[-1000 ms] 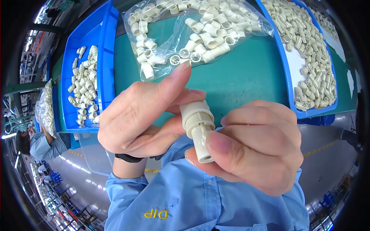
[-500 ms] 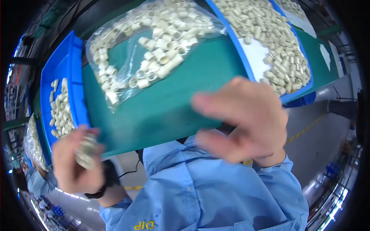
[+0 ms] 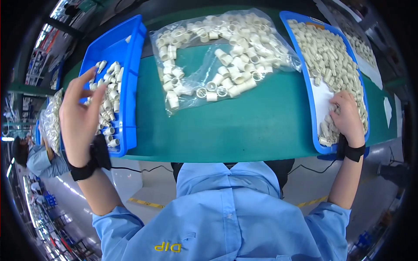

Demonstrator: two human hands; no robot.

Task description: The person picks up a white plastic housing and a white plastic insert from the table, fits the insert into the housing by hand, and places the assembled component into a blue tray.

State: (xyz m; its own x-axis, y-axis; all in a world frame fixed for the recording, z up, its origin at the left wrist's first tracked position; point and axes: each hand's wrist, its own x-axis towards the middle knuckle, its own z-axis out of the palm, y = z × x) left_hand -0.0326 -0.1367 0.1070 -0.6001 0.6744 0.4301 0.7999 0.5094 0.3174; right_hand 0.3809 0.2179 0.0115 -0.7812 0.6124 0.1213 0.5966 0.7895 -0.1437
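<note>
My left hand (image 3: 80, 115) hovers over the near side of the deep blue bin (image 3: 131, 87), thumb and fingers apart, with nothing seen in it. Beneath and beside it lie off-white plastic parts (image 3: 114, 82) in a loose heap. At the right, my right hand (image 3: 349, 116) reaches into the shallow blue tray (image 3: 314, 126). Its fingers curl and pinch among small off-white cylindrical parts (image 3: 331, 61); one seems to be between thumb and forefinger, partly hidden. Between the two containers lies a clear plastic bag (image 3: 191, 102) with many hollow white sleeves (image 3: 237, 76) inside.
A green mat (image 3: 226, 130) covers the worktable. White paper (image 3: 321, 98) lines part of the right tray, and more parts lie on a sheet (image 3: 359, 48) beyond it. At the far left another person's sleeve (image 3: 43, 163) shows near a full clear bag (image 3: 51, 122). Black bands circle both wrists.
My left hand has let go of the off-white parts it held and moved up over the left bin. My right hand has gone from mid-table into the right tray. The view has shifted.
</note>
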